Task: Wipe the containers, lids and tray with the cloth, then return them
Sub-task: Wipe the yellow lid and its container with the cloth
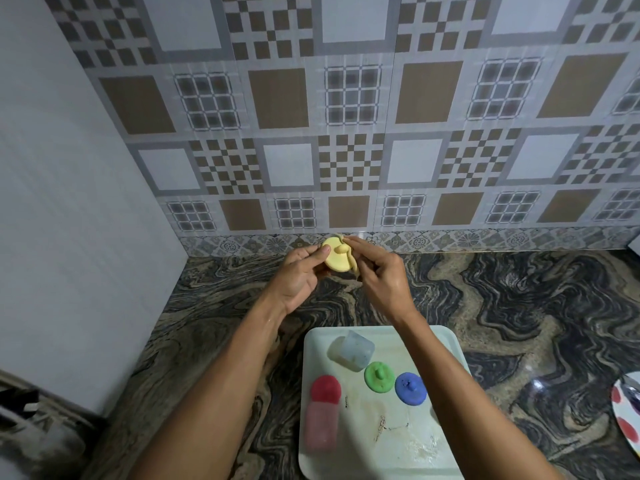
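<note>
Up by the wall, the left hand grips the yellow lid by its rim, turning its top toward the right hand, which pinches what seems a pale cloth against the edge for wiping. Nearer, on the table, the tray holds a clear container, green lid, blue lid and red-capped container.

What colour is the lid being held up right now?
Pale yellow; the lid shows best in the head view.
</note>
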